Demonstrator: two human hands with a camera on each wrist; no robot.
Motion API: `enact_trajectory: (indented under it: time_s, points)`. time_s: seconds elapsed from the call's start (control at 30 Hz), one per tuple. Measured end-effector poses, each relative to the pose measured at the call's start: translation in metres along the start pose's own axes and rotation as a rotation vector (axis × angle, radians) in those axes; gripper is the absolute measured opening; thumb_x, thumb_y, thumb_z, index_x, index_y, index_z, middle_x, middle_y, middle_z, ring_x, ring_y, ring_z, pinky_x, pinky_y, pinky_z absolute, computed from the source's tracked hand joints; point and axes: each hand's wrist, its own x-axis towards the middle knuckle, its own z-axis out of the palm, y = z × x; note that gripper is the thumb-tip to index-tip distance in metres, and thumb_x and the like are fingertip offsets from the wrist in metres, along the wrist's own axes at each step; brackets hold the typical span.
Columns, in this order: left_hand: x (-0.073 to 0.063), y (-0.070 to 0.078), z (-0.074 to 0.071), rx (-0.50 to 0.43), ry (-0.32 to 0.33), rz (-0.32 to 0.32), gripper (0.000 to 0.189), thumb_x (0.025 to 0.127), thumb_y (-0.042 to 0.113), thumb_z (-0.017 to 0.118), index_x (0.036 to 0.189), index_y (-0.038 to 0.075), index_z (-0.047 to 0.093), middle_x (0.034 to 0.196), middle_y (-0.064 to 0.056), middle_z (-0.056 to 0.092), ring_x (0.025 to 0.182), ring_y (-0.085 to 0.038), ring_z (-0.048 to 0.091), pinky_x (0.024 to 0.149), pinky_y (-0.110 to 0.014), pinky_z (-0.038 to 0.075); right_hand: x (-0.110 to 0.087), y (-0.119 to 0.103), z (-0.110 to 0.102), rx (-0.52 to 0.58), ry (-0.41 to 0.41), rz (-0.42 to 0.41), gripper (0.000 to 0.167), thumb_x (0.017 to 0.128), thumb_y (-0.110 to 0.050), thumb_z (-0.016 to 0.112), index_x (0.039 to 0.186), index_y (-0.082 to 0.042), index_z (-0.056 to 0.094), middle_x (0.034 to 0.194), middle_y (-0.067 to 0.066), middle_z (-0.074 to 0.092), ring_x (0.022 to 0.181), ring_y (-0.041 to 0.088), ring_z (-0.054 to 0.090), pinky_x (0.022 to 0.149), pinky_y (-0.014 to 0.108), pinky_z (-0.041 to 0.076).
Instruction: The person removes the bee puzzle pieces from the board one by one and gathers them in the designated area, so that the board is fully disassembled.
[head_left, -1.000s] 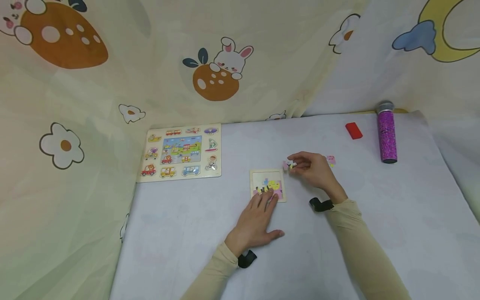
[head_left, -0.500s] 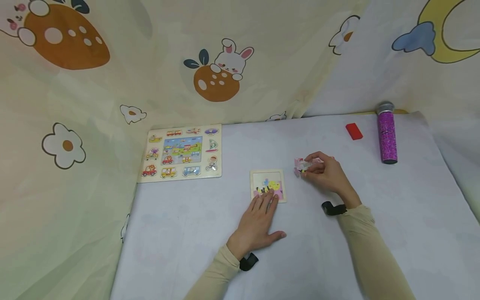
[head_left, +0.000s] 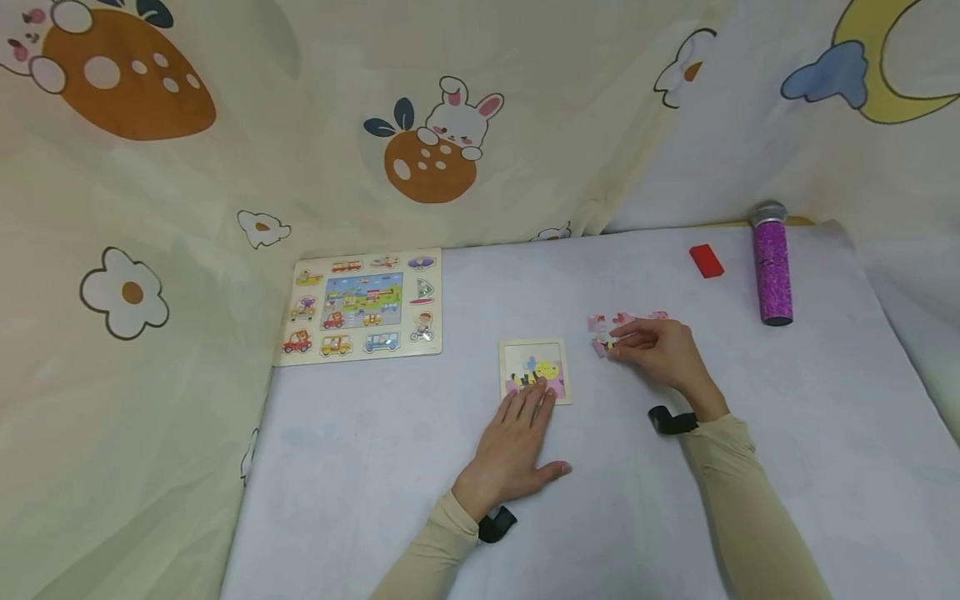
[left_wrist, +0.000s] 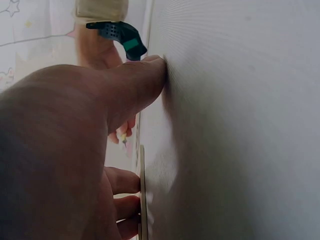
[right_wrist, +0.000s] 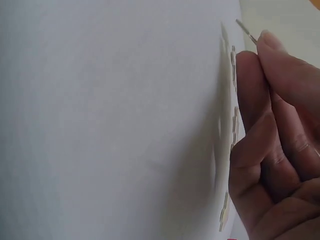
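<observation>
My left hand [head_left: 510, 442] lies with straight fingers on the lower edge of a small square jigsaw puzzle [head_left: 534, 367]. Part of its picture, pink, yellow and black, is filled in, and my fingertips cover some of it. To the right, my right hand [head_left: 660, 358] pinches a jigsaw piece [right_wrist: 246, 31] between thumb and index finger. In the right wrist view that piece is tilted, clear of the white cloth. Several loose pieces lie just beyond the right hand, among them a pink one [head_left: 596, 322] and another pink piece [head_left: 658, 315].
A larger wooden vehicle puzzle board [head_left: 367, 304] lies at the back left of the table. Toward the back right are a red block [head_left: 707, 261] and a glittery purple microphone [head_left: 772, 265]. A patterned curtain [head_left: 555, 125] hangs behind the table edge.
My right hand has moved right, away from the square puzzle and over to the loose pieces, still pinching a piece. The left hand stays in place.
</observation>
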Motion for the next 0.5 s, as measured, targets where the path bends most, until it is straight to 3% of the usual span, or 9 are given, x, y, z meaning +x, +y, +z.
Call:
enact_trajectory:
  time_s: [0.5]
  points:
    - [-0.0025, 0.0027, 0.0039, -0.032, 0.031, -0.013, 0.105, 0.095, 0.071, 0.064, 0.167, 0.005, 0.027, 0.176, -0.014, 0.022, 0.164, -0.029, 0.019, 0.133, -0.042, 0.022, 0.0004, -0.0005, -0.0022, -0.084, -0.029, 0.019, 0.031, 0.083, -0.023, 0.094, 0.106, -0.005, 0.083, 0.088, 0.008, 0.080, 0.076, 0.016, 0.070, 0.067, 0.019, 0.052]
